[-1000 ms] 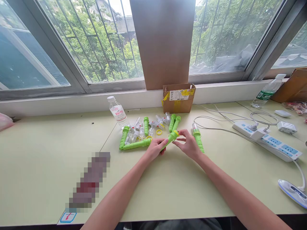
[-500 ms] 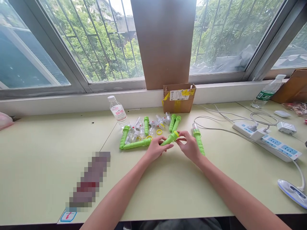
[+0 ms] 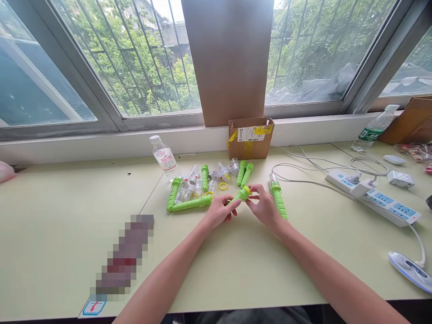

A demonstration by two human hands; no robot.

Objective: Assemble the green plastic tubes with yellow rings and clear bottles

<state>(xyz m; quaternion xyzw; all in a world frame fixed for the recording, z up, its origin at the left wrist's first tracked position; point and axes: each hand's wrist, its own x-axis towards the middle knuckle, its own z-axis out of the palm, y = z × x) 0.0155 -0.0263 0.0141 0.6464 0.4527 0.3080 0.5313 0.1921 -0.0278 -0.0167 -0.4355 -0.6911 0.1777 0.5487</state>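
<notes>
My left hand [image 3: 219, 209] is closed around a green ribbed plastic handle [image 3: 242, 194], its upper end tilted up to the right. At that end sits a yellow ring [image 3: 248, 190], pinched by the fingers of my right hand [image 3: 265, 208]. Beyond my hands lie several similar pieces, among them a green handle [image 3: 192, 203] and a pair of upright-pointing handles [image 3: 247, 174]. Clear plastic caps [image 3: 198, 186] and a loose yellow ring [image 3: 223, 186] lie among them. To the right of my right hand is a green handle with a clear cap fitted [image 3: 278, 200].
A water bottle [image 3: 165, 157] stands behind the parts, with a small cardboard box [image 3: 249, 146] by the window ledge. On the right are a power strip [image 3: 374, 198], cables and another bottle [image 3: 374, 128]. A pixelated dark object [image 3: 124, 254] lies at left.
The view has shifted slightly. My left fingers have moved a little along the handle, covering more of its lower part; my right fingers stay at the ringed end.
</notes>
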